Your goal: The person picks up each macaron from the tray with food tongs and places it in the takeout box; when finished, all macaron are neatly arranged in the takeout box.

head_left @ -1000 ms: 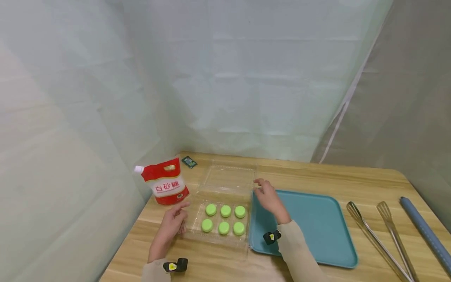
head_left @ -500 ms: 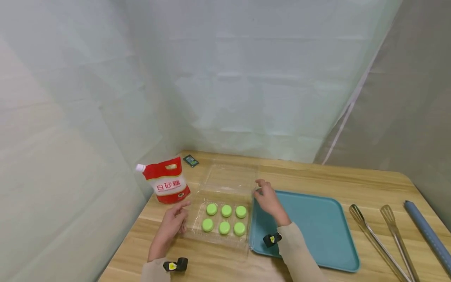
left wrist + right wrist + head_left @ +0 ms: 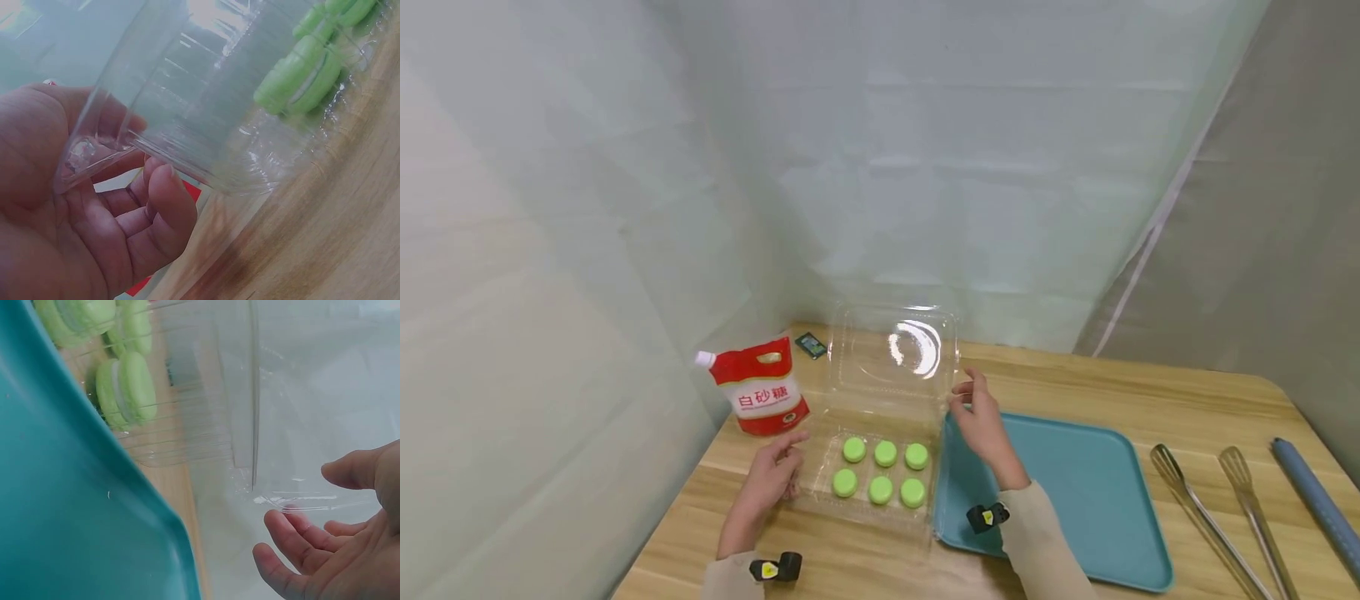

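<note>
A clear plastic clamshell box [image 3: 820, 467] holds several green macarons [image 3: 886, 453] in two rows. Its hinged lid [image 3: 872, 354] stands tilted up at the back. At the box's left side, my left hand [image 3: 767, 475] grips the clear rim, thumb and curled fingers around it in the left wrist view. My right hand [image 3: 985, 427] is by the right edge of the lid; in the right wrist view its fingers [image 3: 294, 547] are loosely spread near the lid's corner, with the thumb apart. Whether they touch the lid is hard to tell.
A blue tray [image 3: 1067, 492] lies right of the box, under my right forearm. Farther right are two metal tongs or tong arms [image 3: 1217, 529] and a blue rod [image 3: 1315, 496]. A red sugar bag [image 3: 762, 387] and a small dark packet [image 3: 811, 345] stand back left.
The lid has swung up from lying back flat to a raised tilt. My right hand has risen slightly beside it. My left hand has stayed at the box's side.
</note>
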`<state>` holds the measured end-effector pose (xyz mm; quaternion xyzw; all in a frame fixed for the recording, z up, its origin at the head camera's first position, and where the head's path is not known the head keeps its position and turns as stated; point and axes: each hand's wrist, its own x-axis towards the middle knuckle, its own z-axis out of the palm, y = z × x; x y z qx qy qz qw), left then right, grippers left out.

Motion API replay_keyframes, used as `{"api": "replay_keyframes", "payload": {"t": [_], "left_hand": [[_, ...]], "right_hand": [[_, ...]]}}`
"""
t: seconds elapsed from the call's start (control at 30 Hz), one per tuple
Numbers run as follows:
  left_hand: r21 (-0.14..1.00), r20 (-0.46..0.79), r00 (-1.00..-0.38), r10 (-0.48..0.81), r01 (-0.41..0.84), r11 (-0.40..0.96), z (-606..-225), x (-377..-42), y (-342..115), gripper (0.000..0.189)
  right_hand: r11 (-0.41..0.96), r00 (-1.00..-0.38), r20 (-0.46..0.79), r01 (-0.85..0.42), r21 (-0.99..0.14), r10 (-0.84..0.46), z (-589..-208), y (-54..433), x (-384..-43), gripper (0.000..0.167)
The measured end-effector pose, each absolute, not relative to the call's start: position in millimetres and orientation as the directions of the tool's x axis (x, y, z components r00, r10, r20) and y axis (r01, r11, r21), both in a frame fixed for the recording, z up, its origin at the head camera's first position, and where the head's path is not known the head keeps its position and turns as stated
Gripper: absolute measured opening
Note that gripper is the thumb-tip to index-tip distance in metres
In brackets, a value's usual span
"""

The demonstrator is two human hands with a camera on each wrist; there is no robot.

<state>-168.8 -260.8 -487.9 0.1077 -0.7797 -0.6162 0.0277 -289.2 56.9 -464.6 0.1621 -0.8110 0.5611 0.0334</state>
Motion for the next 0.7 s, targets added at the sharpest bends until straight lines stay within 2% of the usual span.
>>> {"api": "replay_keyframes", "payload": {"t": [0.17, 0.5, 0.7], "left_hand": [[0.967, -0.09, -0.973, -0.212, -0.137, 0.216, -487, -170, -259, 0.041], [0.963, -0.091, -0.977, -0.195, -0.136, 0.232, -490, -169, -261, 0.04], [0.97, -0.05, -0.979, -0.197, -0.095, 0.223, -491, -168, -260, 0.039]], "right_hand": [[0.335, -0.941, 0.251, -0.317, -0.887, -0.228, -462, 59, -289, 0.053], [0.371, -0.933, 0.282, -0.349, -0.86, -0.225, -460, 66, -284, 0.036], [0.369, -0.931, 0.293, -0.357, -0.858, -0.219, -454, 69, -281, 0.038]]}}
